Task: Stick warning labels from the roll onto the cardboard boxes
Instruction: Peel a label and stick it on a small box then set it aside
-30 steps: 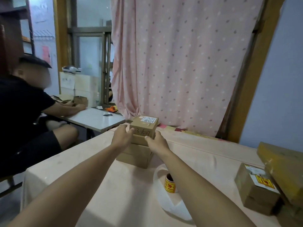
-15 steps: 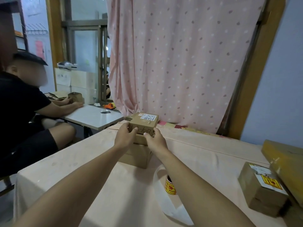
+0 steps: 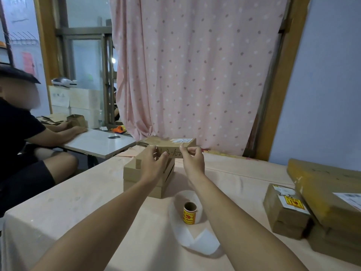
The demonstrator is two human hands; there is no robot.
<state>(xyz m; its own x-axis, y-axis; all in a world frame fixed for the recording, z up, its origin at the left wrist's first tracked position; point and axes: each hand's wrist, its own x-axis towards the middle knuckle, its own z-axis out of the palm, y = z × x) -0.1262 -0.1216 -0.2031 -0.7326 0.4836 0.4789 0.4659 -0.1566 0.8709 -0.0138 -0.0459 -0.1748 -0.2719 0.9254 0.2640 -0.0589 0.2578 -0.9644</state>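
— How are the hands placed?
— The left hand [image 3: 154, 165] and right hand [image 3: 192, 160] are held at the near face of the top box [image 3: 172, 146]. The fingers are curled and the fingertips are set at its upper edge. Whether it is pinched or merely touched cannot be told.
— And the box?
— It is seated on the stack [image 3: 144, 178], offset toward the far side.
— The roll?
— The roll [image 3: 189, 213] is stood on end on the table [image 3: 78, 202] between the forearms, near the stack but apart. Bare liner [image 3: 197, 243] is trailed toward the near edge. A yellow label [image 3: 294, 204] is noted on the right box [image 3: 283, 218].
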